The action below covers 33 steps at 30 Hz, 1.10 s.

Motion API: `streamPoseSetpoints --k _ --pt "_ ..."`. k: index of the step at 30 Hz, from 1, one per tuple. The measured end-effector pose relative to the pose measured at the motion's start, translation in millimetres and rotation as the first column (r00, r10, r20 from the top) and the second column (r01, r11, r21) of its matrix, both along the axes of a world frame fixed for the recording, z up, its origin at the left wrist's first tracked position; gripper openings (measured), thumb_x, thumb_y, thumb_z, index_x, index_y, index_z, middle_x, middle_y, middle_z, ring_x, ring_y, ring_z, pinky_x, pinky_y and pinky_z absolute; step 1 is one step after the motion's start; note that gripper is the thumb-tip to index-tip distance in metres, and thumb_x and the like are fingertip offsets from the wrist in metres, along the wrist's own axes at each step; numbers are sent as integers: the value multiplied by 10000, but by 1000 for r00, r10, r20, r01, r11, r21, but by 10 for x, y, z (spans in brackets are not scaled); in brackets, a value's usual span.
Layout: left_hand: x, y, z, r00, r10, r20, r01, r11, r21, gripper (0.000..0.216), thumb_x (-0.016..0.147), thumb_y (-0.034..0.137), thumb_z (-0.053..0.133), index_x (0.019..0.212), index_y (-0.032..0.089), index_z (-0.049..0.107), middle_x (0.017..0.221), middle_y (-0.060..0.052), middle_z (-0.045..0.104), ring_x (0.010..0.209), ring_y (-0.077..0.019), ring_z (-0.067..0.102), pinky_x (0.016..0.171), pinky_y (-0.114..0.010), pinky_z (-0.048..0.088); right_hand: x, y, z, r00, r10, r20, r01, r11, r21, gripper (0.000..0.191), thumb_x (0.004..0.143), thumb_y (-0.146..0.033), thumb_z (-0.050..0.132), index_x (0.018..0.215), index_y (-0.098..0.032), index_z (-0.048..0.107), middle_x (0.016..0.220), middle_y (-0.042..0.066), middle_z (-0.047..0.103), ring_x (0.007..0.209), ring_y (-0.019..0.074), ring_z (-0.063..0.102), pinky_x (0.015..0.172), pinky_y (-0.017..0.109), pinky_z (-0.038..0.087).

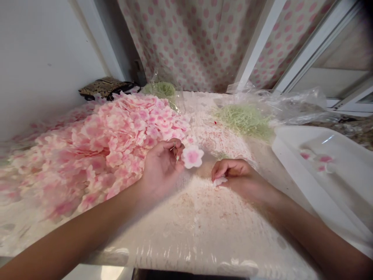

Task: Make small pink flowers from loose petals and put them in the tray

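Hands narrow: L hand (160, 163) holds a thin pale stem-like strand (177, 158), w/ a scalloped white, pink-centred flower (192, 156) just beside, nr view ctr; R hand (240, 175) pinches a small white petal-like piece (220, 181). Heap of pink-&-cream flowers (96, 144) is at 9 o'clock on plastic-covered pale bench (186, 229); shallow white plastic tray (303, 182) at 3.

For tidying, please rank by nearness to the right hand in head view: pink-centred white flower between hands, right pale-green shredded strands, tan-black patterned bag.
1. Flower, beside left hand.
2. Strands, ahead right.
3. Bag, far left.
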<state>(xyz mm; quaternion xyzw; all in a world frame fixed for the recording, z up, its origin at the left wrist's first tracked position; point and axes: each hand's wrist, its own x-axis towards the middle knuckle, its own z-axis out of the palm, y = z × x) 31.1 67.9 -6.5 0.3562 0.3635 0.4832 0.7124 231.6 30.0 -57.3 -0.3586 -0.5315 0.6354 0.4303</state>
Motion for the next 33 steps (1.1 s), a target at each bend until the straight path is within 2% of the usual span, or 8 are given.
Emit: streamPoseSetpoints --k 8,14,16,20,22,29,31,33 --pt "-3 -10 -7 981 17 -195 0 996 87 167 816 184 278 658 198 332 596 5 345 517 -96 378 566 -260 430 2 1 2 997 72 8 -72 997 1 97 699 -129 711 713 -204 652 764 -15 622 689 83 559 605 205 437" --pt "2 -8 -24 973 9 -230 38 979 199 156 807 175 261 662 193 316 573 19 297 488 -86 328 494 -225 381 -1 2 -3 997 76 27 -76 997 5 80 704 -147 710 714 -194 645 772 -9 615 706 87 563 623 208 442" --pt "-13 -11 -30 983 -26 -179 69 968 241 145 797 189 270 666 188 332 559 27 281 482 -86 328 473 -211 358 -7 -6 13 996 84 36 -84 996 -2 78 702 -157 712 714 -189 642 771 -8 614 700 85 561 619 204 441" --pt "-44 -17 -34 989 -136 54 123 972 201 113 747 213 374 646 172 403 525 37 308 478 -81 332 480 -205 336 -22 -32 65 992 96 87 -96 995 -6 87 699 -189 713 697 -174 628 770 3 615 709 98 566 636 216 446" --pt "-48 -15 -41 986 -158 55 143 967 213 112 730 218 409 632 168 429 506 38 323 475 -82 341 480 -209 327 -32 -47 93 989 75 127 -72 997 -27 88 695 -192 711 704 -172 626 749 -2 605 689 94 558 624 213 438" --pt "-10 16 -90 937 -148 -315 221 953 209 135 750 183 476 624 138 490 541 43 401 458 -47 312 432 -179 220 -74 -80 175 993 -7 117 20 994 -110 132 716 -202 678 808 -181 585 673 -41 539 604 65 494 551 191 375" --pt "7 -12 -90 865 -192 -464 306 934 184 166 795 221 453 657 145 505 535 49 384 464 -54 321 431 -174 226 -86 -90 199 992 -43 123 54 995 -84 155 727 -194 665 847 -181 567 664 -50 504 591 58 459 539 188 352" --pt "22 -63 -90 737 -242 -631 438 882 175 209 834 283 438 686 154 510 533 55 356 474 -63 334 432 -172 242 -100 -107 220 986 -74 148 83 995 -59 179 741 -198 652 887 -183 551 708 -43 511 600 58 446 548 192 350"
